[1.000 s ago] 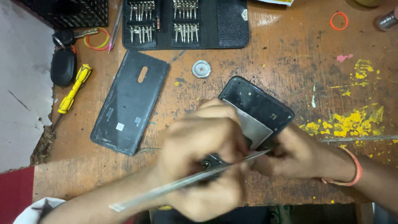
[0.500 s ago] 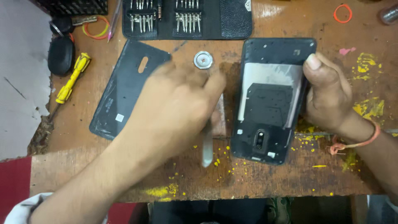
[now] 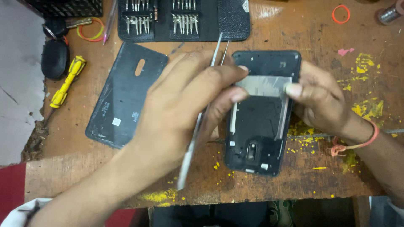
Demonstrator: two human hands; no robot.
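Opened black smartphone body (image 3: 261,122) lies flat on worn wooden bench (image 3: 294,25) between both hands, long axis running away from the person, camera end nearest. Left hand (image 3: 185,101) grips long steel tweezers (image 3: 198,122), tips pointing away; right hand (image 3: 320,98) pinches the phone's right edge, thumb on silver shield plate (image 3: 263,86).

black phone (image 3: 261,122), silver plate (image 3: 263,86) — yellow screwdriver (image 3: 65,82), orange band (image 3: 341,14)

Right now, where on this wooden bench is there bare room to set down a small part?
Bare wood lies right of the opened black phone, toward the orange rubber band. It is crowded around the black bit case, detached back cover and yellow screwdriver.
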